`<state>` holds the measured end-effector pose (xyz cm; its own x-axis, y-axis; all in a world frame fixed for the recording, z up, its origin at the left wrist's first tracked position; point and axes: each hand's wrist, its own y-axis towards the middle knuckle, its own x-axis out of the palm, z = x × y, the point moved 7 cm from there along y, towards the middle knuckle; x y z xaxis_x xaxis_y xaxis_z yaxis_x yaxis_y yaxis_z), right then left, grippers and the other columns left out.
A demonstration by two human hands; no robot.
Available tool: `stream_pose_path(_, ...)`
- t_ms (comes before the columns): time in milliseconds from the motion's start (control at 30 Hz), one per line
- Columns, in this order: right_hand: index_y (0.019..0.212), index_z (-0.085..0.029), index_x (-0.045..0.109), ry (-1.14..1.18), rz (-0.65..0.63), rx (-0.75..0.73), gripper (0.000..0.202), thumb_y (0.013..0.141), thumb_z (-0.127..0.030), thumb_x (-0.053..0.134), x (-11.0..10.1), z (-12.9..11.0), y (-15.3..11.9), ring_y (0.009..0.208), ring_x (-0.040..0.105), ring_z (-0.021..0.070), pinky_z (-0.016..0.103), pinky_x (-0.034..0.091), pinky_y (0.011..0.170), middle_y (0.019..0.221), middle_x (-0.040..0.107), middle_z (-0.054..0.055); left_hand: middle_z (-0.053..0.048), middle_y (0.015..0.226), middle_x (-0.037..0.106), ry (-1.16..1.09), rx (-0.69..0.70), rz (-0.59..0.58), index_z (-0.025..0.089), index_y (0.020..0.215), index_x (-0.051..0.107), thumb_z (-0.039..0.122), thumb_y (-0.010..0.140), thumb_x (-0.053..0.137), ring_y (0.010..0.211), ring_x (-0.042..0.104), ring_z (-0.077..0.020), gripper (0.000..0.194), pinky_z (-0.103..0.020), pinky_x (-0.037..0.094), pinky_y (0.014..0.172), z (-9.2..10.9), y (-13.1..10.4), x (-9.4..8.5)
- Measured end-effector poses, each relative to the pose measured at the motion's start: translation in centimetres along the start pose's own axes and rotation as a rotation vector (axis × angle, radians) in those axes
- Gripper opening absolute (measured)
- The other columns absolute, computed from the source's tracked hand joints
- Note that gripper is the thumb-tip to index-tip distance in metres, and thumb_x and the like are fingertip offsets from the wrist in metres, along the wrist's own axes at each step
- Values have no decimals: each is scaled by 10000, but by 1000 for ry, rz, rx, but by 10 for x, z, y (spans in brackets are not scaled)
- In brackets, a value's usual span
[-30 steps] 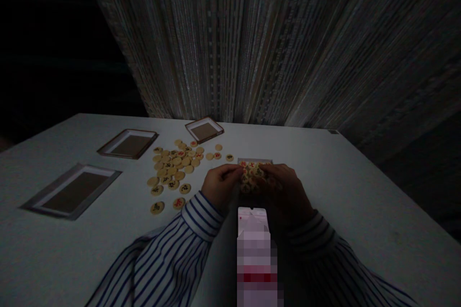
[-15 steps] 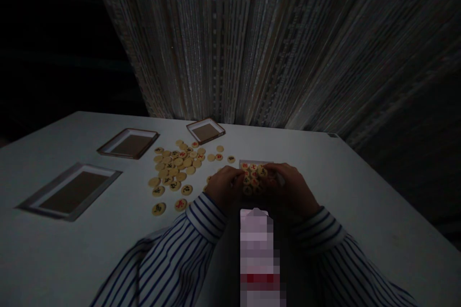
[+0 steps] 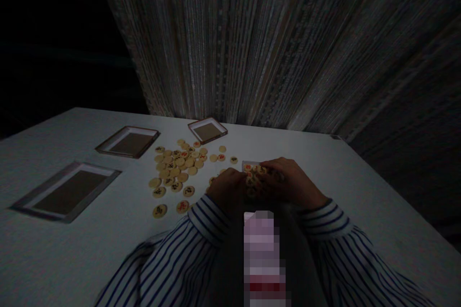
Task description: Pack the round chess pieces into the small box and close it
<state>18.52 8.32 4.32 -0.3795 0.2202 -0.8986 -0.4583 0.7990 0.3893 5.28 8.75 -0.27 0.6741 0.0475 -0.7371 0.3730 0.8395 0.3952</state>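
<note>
Between my hands lies a small box point(image 3: 248, 162) filled with round Chinese chess pieces point(image 3: 251, 180), marked in red or black. My left hand point(image 3: 227, 189) is closed at the box's left side, its thumb and fingertips against the edge. My right hand point(image 3: 292, 178) curves over the box's right part, with its fingertips on a black-marked Chinese chess piece point(image 3: 262, 170) near the far edge. Shadow and the right hand hide the box's right and near parts. Left of my left hand spreads a loose heap of Chinese chess pieces point(image 3: 175, 171), some face down.
Three shallow trays stand on the white table point(image 3: 129, 230): one at the near left point(image 3: 68, 192), one behind it point(image 3: 129, 142) and one at the back point(image 3: 208, 130). A string curtain point(image 3: 223, 48) hangs behind the table. A blurred, pale, phone-like object point(image 3: 261, 249) lies nearest me.
My right hand has come further over the box, lowering the black-marked piece onto the others and covering more of them. My left hand stays at the box's side. The view has shifted slightly.
</note>
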Motion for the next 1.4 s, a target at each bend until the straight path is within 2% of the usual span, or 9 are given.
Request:
stream_pose_path(133,1007,-148,613,-78,-84,-2,284,737,-237,601,14,5,-7,791,597,202,356,441,719,888,678,88,-70,836,623,52,35,42,187,989,643,194,825,450,755,594,-158,254,-274,483,678,2,-4,1)
stream_pose_path(267,990,-162,616,-78,-123,0,270,734,-246,600,19,7,-7,821,589,202,343,440,722,925,671,78,-77,868,615,115,78,30,180,1038,622,166,802,461,786,585,-165,286,-286,485,702,6,-6,4)
stream_pose_path(467,990,-188,619,-60,-171,-34,236,776,-257,548,26,10,-9,820,587,174,306,427,720,930,670,62,-74,865,607,194,80,20,187,1018,631,144,778,453,787,570,-175,301,-309,480,711,8,-6,4)
stream_pose_path(667,953,-222,643,-100,-217,4,207,764,-249,561,27,11,-9,799,607,172,295,414,702,890,688,42,-79,872,605,185,80,-1,184,1022,635,145,765,470,800,566,-186,308,-320,477,722,6,-7,6)
stream_pose_path(900,928,-262,652,-111,-218,-19,176,784,-278,552,28,13,-12,807,600,162,290,397,708,886,689,16,-72,896,601,200,69,-23,201,1033,631,154,766,476,803,569,-180,313,-312,476,715,5,-8,9)
stream_pose_path(1167,894,-254,654,-124,-252,-18,157,799,-307,540,29,12,-11,809,596,164,285,386,690,887,686,18,-78,889,607,200,77,-24,190,1015,645,158,771,465,783,578,-184,305,-315,479,707,6,-7,9)
stream_pose_path(1400,929,-273,646,-146,-258,-13,189,815,-335,509,34,18,-13,819,585,164,296,378,696,883,677,27,-77,895,601,203,64,-46,196,1021,644,171,776,463,807,571,-186,305,-318,477,724,5,-7,8)
